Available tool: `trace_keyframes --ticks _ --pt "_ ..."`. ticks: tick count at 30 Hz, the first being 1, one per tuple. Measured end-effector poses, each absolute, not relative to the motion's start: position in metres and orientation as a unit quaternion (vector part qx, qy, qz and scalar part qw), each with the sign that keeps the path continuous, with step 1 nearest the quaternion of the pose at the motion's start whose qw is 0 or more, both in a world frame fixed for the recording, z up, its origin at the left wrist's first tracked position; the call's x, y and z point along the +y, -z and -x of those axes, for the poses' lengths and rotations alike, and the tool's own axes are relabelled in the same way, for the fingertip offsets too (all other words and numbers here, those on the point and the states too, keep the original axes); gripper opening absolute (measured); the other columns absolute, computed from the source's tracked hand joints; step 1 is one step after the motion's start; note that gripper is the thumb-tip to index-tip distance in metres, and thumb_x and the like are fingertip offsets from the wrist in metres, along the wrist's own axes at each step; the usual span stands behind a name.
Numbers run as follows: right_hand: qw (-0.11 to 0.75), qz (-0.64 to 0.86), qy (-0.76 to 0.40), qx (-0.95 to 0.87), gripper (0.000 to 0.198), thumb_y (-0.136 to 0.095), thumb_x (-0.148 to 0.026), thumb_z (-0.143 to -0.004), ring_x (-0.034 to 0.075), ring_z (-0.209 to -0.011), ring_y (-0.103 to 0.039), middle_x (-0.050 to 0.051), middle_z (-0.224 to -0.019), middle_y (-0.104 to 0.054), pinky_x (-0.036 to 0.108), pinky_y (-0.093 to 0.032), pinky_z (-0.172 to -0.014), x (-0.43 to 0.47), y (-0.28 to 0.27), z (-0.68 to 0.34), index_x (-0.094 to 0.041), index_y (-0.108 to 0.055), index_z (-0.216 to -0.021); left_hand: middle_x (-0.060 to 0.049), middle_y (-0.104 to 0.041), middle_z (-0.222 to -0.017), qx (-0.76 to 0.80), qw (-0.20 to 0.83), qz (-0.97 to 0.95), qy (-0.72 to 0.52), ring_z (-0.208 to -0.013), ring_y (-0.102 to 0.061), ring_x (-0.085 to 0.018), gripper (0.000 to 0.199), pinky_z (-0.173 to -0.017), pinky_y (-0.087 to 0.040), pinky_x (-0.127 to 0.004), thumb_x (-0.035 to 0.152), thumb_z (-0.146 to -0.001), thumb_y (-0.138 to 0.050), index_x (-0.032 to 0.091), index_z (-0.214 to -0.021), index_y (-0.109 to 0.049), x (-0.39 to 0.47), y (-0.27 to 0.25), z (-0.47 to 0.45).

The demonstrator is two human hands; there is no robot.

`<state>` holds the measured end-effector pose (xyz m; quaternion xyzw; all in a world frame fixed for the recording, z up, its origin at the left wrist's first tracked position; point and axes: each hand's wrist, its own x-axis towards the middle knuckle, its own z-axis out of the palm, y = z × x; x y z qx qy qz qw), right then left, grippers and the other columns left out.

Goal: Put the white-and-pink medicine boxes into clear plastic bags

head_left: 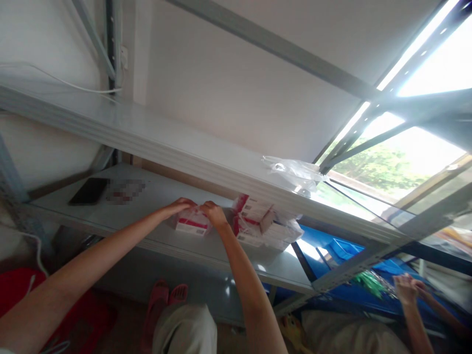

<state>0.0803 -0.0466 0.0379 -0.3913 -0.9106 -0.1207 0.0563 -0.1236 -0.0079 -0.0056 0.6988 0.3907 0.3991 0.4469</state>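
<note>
A white and pink box (191, 226) lies on the lower shelf inside a clear plastic bag (194, 212). My left hand (184, 203) is at the bag's upper left edge, fingers pinched on the film. At the upper right of the same bag, my right hand (213, 212) has its fingers closed on the plastic. The two hands are close together above the box. To their right sits a pile of similar boxes (257, 212), some wrapped in clear film.
A dark flat device (89, 191) lies at the lower shelf's left end. Clear plastic bags (295, 173) rest on the upper shelf (206, 142), whose edge overhangs the boxes. At right, another person's hands (407, 289) are near green strands (369, 282) and blue bins (342, 249).
</note>
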Motion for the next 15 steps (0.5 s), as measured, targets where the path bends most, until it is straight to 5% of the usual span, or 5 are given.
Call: trace_keyframes --ticks 6,11,15 --pt "0.047 0.405 0.161 -0.899 0.022 -0.048 -0.011 -0.093 0.019 -0.096 -0.06 0.01 -0.106 -0.063 0.027 -0.05 -0.076 -0.047 -0.036 -0.069 -0.016 -0.056 -0.113 -0.004 -0.074 -0.077 0.398 0.412 -0.709 -0.412 -0.077 -0.065 -0.022 0.016 -0.072 -0.05 -0.031 0.03 -0.065 -0.062 0.019 -0.072 -0.072 0.001 0.01 0.117" --pt "0.09 0.437 0.152 -0.882 0.013 -0.045 -0.015 -0.096 0.017 -0.092 -0.062 0.008 -0.1 -0.063 0.025 -0.049 -0.073 -0.04 -0.022 -0.062 -0.016 -0.054 -0.106 -0.001 -0.07 -0.064 0.397 0.389 -0.733 -0.393 -0.059 -0.06 -0.017 0.019 -0.061 -0.049 -0.027 0.027 -0.062 -0.066 0.017 -0.076 -0.073 0.003 0.017 0.115" --pt "0.102 0.452 0.15 -0.873 0.014 -0.044 -0.024 -0.098 0.017 -0.091 -0.063 0.008 -0.098 -0.065 0.025 -0.049 -0.071 -0.032 -0.016 -0.068 -0.016 -0.056 -0.102 -0.007 -0.071 -0.07 0.412 0.347 -0.734 -0.414 -0.067 -0.063 -0.021 0.015 -0.069 -0.05 -0.031 0.029 -0.069 -0.064 0.016 -0.071 -0.071 0.003 0.021 0.117"
